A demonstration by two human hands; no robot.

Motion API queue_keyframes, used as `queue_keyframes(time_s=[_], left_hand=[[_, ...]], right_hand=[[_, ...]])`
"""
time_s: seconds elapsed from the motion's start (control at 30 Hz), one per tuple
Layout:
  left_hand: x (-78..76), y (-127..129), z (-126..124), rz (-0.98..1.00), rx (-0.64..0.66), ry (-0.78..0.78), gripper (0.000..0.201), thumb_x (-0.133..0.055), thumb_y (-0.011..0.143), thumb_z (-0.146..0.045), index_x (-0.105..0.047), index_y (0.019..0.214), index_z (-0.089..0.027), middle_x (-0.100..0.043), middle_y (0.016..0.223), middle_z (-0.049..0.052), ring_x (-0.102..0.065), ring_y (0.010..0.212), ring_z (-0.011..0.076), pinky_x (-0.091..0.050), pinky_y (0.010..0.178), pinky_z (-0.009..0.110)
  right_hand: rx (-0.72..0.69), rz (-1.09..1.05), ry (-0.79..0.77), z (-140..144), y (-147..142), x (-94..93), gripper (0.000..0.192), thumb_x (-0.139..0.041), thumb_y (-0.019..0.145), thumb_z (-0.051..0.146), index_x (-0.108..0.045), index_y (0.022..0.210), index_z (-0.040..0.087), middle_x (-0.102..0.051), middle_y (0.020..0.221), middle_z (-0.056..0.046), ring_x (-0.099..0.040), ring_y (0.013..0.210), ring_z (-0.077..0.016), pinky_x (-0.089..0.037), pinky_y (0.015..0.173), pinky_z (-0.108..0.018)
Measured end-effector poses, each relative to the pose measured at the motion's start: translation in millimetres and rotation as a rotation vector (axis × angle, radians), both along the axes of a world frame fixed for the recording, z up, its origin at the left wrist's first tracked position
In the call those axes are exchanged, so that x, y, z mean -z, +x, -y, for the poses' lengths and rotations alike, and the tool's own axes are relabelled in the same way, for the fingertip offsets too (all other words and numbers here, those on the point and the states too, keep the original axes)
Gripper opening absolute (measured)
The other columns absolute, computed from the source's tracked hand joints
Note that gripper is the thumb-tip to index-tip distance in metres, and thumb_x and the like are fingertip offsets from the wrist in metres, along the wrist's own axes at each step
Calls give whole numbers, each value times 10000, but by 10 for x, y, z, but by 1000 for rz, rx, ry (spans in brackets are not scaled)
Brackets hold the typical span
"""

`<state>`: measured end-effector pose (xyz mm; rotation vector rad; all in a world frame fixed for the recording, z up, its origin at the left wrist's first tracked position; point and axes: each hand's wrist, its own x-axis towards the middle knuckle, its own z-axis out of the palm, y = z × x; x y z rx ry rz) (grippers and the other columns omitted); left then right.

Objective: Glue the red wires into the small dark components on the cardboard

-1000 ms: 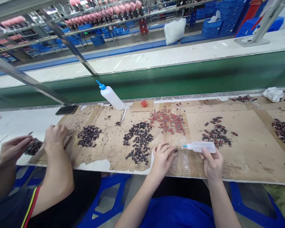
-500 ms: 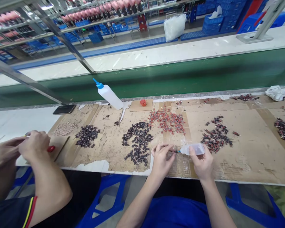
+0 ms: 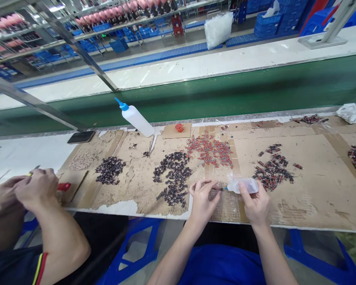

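Head view: right hand (image 3: 256, 206) grasps a small squeeze bottle (image 3: 243, 185), nozzle pointing left at a tiny part (image 3: 216, 190) pinched in the left hand (image 3: 202, 200), both over the cardboard sheet (image 3: 308, 190) near the table's front edge, beside the dark parts pile (image 3: 173, 174).

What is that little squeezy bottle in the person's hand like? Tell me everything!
The small squeeze bottle looks like soft, see-through plastic with a thin blue nozzle. It lies sideways just above the cardboard mat. The right hand grips its body, and the nozzle points left toward a tiny part pinched by the left hand.
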<state>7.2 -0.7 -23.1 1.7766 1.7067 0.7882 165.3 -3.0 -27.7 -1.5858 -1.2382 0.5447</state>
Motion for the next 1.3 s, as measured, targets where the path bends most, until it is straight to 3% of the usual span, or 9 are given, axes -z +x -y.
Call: queue_keyframes(time_s=[0.4,0.57,0.67,0.73,0.9,1.07,1.3], left_hand=[[-24,28,22,-37,-17,39,270,-687,761,-114,-699,995,-248,-774,865,15,-605,1074,258,-285,1007,510],[-13,26,23,-31,-15,34,280,-675,757,-107,-698,994,-254,-775,872,18,-604,1077,256,-281,1007,500],[-8,4,11,-38,-11,41,279,-671,754,-101,-699,985,-256,-773,868,14,-599,1095,253,-296,1003,489],[-8,-32,-17,-40,0,45,286,-669,758,-101,-696,996,-256,-771,876,12,-594,1108,249,-309,1000,479],[-59,-195,-215,-35,14,44,238,-712,762,-168,-701,986,-249,-761,945,25,-593,1096,241,-340,994,446],[-170,-316,-524,-175,-146,57,114,-682,810,-224,-716,916,-245,-738,998,53,-550,1075,267,-320,956,480],[-153,-279,-696,-331,-130,32,107,-614,857,-211,-717,841,-238,-722,1039,68,-499,1096,301,-289,933,521]], right_hand=[[-43,-70,-14,-31,-11,-44,346,-614,790,507,-511,642,212,-551,530,32,-500,485,-133,-399,495,-247],[74,-234,20,-42,-6,-34,338,-657,749,508,-527,691,201,-579,579,24,-536,521,-138,-430,518,-255],[173,-359,78,-84,20,-12,366,-717,690,495,-508,762,204,-624,678,3,-601,589,-156,-475,563,-275],[168,-369,104,-132,33,6,420,-773,629,459,-472,793,217,-653,769,-18,-653,681,-180,-508,633,-301],[47,-251,88,-265,-14,-3,476,-776,629,407,-407,885,247,-728,962,-94,-710,900,-249,-529,806,-389],[109,56,43,-328,-84,-79,400,-716,669,427,-496,947,242,-763,927,-93,-717,857,-266,-525,740,-378],[185,186,-27,-372,-41,-129,380,-687,624,377,-567,952,227,-751,907,-94,-684,874,-293,-505,779,-408]])
